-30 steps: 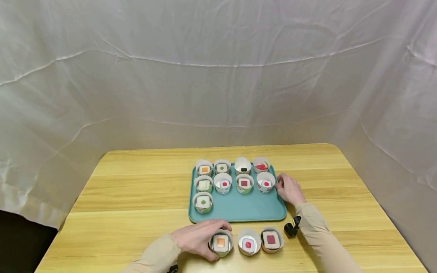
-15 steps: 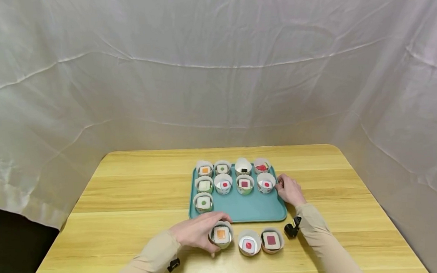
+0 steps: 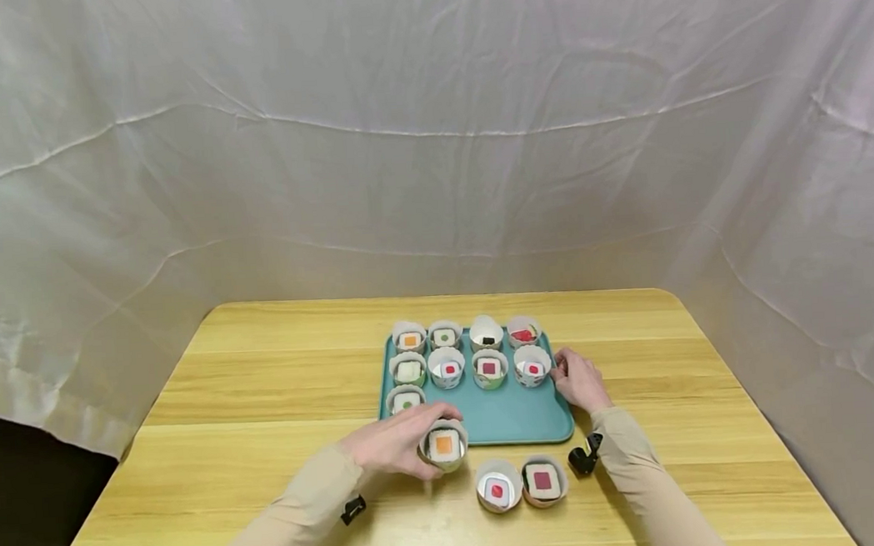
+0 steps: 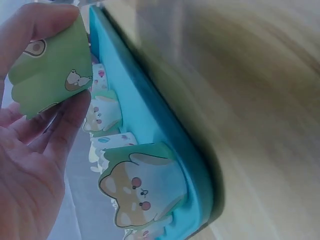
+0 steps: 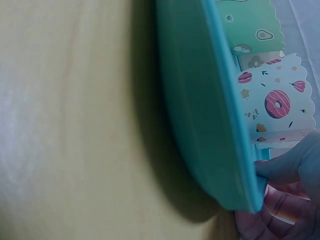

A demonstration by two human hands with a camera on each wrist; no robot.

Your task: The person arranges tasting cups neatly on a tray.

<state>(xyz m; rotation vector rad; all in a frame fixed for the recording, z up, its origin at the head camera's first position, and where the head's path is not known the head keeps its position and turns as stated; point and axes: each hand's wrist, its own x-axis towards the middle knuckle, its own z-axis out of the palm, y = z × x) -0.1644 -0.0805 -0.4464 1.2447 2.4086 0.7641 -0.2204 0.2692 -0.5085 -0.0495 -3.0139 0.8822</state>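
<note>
My left hand grips a green paper baking cup between thumb and fingers, raised at the tray's front edge. Inside it lies a white square piece with an orange top, like a toy sushi roll. With thumb above and fingers below, my right hand pinches the right rim of the teal tray. Filled paper cups fill two rows on the tray, and another cup begins a third row at the left, partly hidden by my left hand.
In front of the tray, a cup with a red-centred piece and a cup with a maroon-centred piece stand side by side on the wooden table. Pale cloth hangs behind and beside the table.
My left hand has lifted the orange-topped cup off the table and moved it forward towards the tray. The right hand stays at the tray's rim.
</note>
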